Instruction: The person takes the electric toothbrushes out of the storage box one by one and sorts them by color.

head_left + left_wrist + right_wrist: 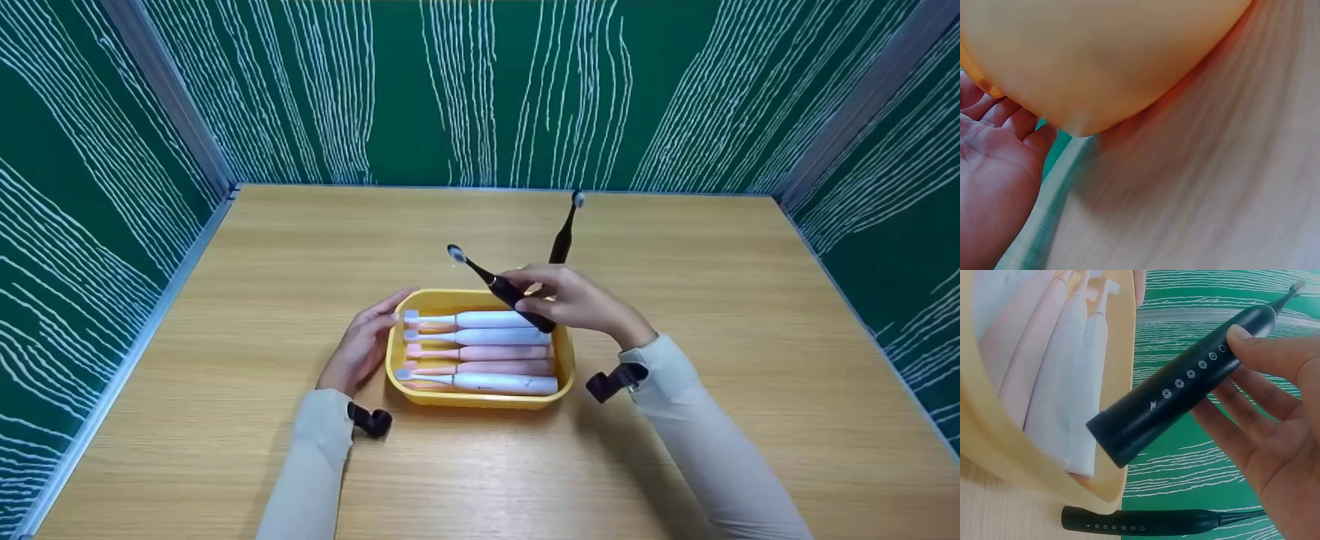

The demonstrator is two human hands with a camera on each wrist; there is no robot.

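My right hand (574, 300) pinches a black electric toothbrush (1179, 382) by its handle, between thumb and fingers. It is held tilted above the right part of a yellow basket (480, 401), brush head up and to the left. At the basket's left side, my left hand (364, 345) holds the rim, thumb at the edge and fingers along the outer wall (1100, 50). White electric toothbrushes (502, 383) and pink ones (506, 352) lie side by side in the basket, heads to the left. Whatever lies beneath them is mostly hidden.
A second black electric toothbrush (562, 244) lies on the wooden table (300, 247) behind my right hand, partly covered by it in the head view. Green panels with white wavy lines (405, 97) stand at the back and both sides.
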